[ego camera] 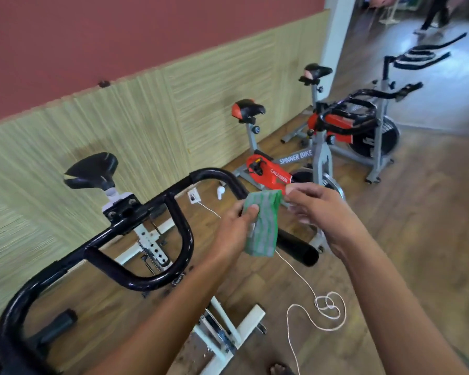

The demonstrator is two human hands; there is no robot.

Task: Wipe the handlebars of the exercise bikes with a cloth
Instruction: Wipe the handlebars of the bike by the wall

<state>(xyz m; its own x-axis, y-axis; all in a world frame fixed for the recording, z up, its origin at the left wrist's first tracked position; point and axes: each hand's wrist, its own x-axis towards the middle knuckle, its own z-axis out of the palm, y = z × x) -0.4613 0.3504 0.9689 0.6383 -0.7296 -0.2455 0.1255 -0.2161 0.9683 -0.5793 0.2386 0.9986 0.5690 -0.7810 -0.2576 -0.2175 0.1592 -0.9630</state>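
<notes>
Your left hand (233,226) and right hand (317,209) both hold the cloth (263,226) by the nearest bike's handlebar (211,173)

Your left hand is clenched on the folded green-and-grey cloth, thumb pressed to its face; your right hand, blurred, pinches its top corner. The cloth hangs just in front of the black bar, above the end grip (298,251); you cannot tell whether it touches. A red spinner bike (271,171) stands beyond, and a white cord (317,307) lies looped on the wooden floor
</notes>
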